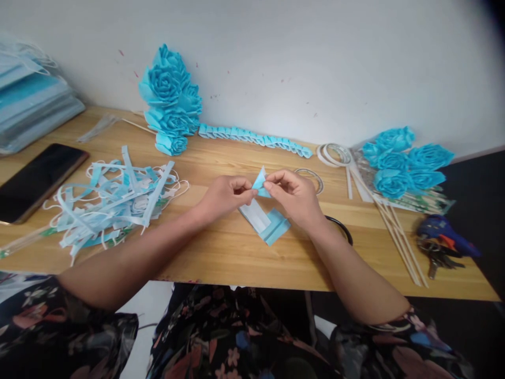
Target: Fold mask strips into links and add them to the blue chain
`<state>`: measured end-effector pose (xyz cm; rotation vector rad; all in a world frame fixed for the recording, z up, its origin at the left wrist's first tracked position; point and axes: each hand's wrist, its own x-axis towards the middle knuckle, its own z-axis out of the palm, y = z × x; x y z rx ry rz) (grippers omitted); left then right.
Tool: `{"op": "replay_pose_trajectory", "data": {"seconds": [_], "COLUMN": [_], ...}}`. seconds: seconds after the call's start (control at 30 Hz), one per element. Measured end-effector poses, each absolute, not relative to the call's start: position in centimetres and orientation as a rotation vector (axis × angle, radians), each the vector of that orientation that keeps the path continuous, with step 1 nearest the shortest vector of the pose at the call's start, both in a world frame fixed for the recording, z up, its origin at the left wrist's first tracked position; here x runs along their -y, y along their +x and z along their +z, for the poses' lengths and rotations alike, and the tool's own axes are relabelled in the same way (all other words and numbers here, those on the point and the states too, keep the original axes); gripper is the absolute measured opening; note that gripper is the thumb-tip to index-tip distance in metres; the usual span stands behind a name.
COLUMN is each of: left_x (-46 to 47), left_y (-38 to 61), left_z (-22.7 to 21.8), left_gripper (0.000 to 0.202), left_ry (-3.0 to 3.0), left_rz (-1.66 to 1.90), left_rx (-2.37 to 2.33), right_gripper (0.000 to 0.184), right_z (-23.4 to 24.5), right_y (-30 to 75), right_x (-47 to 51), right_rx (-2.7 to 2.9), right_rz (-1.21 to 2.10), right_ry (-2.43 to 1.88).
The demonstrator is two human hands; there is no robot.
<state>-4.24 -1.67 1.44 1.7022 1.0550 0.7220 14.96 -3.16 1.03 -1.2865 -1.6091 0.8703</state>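
Between my left hand (232,193) and my right hand (290,192), a small piece of light blue mask fabric (259,181) is pinched, folded to a pointed corner at its top. Thumb and fingers of both hands are closed on it, a little above the table. Just below them lie a whitish strip of fabric (255,215) and a blue cut piece of fabric (276,226), partly overlapping. Behind the hands, a row of folded blue petals (252,138) runs along the wall.
Blue fabric roses (169,100) stand at the back; more roses (394,158) lie right. Left are mask scraps (114,195), a phone (41,179) and packed masks (35,100). Tape rolls (333,155), wooden sticks (398,242), keys (436,258) and a black ring (342,227) lie right.
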Motion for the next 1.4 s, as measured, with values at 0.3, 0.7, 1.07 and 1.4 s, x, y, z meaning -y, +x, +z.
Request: {"op": "replay_pose_trajectory", "data": {"seconds": [0.3,0.7,1.07,1.4], "left_x": [1.6,1.6,1.5,1.5], "left_y": [-4.1,-4.1,-4.1,-4.0], "left_z": [1.2,1.0,1.2,1.5], "left_gripper": [0.022,0.022,0.022,0.020], "left_ry": [1.656,1.637,1.605,1.646], "left_rz": [0.762,0.771,0.852,0.772], "left_rx": [-1.051,-1.016,-1.017,-1.014], "right_gripper": [0.011,0.012,0.014,0.011], "right_z": [1.5,0.6,0.5,0.4], "right_y": [14.7,14.7,14.7,14.7], "right_x": [3.3,3.1,3.1,3.2], "right_rx": [1.617,1.578,1.582,1.579], "right_rz": [0.872,0.835,0.853,0.884], "right_ry": [-1.287,-1.307,-1.259,-1.229]}}
